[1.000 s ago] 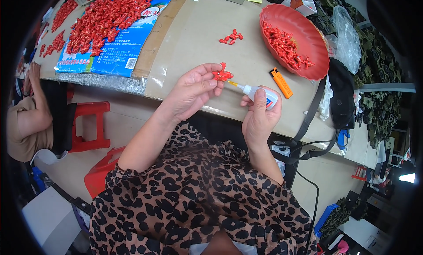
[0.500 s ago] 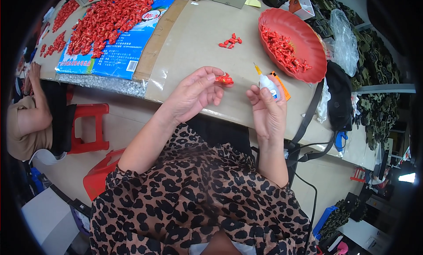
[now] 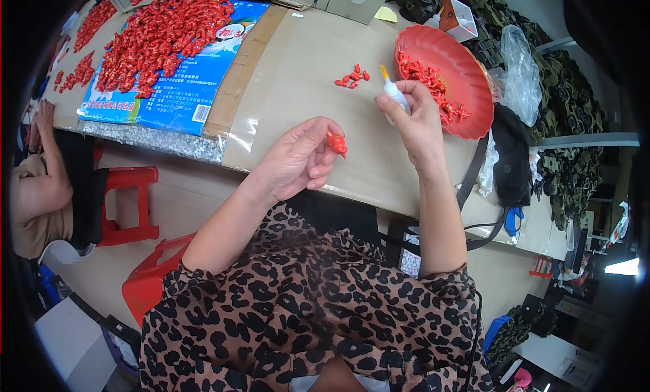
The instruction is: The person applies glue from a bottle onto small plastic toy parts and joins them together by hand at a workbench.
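My left hand (image 3: pixel 298 155) pinches a small glossy red figurine (image 3: pixel 336 143) between thumb and fingertips, above the table's near edge. In my right hand (image 3: pixel 416 118) is a white glue bottle (image 3: pixel 397 96) with a yellowish nozzle pointing up and away, its lower part hidden by the fingers. Beyond my hands a few red figurines (image 3: pixel 353 76) lie loose on the table. Just past my right hand a scalloped red bowl (image 3: pixel 467 74) holds many red pieces (image 3: pixel 433 80).
A large heap of red figurines (image 3: pixel 162 40) covers a blue printed cardboard sheet (image 3: pixel 183 101) at the left. A black bag (image 3: pixel 512 155) and clear plastic (image 3: pixel 521 74) lie at the right. Red stools (image 3: pixel 128 202) stand below the table; another person's arm (image 3: pixel 54 148) rests at far left.
My right hand with the glue bottle has moved up and away, toward the bowl. My left hand has shifted slightly nearer to me, and the figurine in it has turned downward.
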### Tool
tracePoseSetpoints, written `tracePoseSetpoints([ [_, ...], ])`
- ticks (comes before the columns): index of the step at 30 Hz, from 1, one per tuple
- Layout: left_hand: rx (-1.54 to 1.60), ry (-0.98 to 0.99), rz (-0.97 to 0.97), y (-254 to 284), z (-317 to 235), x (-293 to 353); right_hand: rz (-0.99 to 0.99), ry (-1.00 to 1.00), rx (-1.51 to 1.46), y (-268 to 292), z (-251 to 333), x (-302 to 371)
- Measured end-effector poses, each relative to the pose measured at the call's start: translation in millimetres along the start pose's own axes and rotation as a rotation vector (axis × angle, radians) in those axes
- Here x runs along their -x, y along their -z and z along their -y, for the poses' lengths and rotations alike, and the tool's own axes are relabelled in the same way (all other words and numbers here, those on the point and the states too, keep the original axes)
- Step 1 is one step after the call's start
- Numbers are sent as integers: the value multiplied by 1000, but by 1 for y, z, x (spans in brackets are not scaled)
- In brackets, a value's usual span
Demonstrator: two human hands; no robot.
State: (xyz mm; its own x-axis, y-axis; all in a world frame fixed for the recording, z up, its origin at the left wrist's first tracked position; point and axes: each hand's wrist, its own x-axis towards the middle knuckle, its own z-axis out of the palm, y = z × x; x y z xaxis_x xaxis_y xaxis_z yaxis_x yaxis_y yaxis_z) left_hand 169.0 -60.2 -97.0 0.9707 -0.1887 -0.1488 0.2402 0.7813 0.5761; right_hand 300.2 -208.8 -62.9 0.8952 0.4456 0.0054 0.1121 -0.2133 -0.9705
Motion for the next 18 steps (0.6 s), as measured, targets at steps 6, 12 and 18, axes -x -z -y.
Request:
tracePoseSetpoints([
  [6, 41, -22, 2, 4, 1, -3, -155, -11, 556, -23, -4, -35],
  [12, 78, 27, 77, 7, -1, -1, -97, 46, 920, -37, 1, -50],
  [18, 103, 28, 41, 5, -2, -2, 77, 36, 848, -28, -5, -44],
])
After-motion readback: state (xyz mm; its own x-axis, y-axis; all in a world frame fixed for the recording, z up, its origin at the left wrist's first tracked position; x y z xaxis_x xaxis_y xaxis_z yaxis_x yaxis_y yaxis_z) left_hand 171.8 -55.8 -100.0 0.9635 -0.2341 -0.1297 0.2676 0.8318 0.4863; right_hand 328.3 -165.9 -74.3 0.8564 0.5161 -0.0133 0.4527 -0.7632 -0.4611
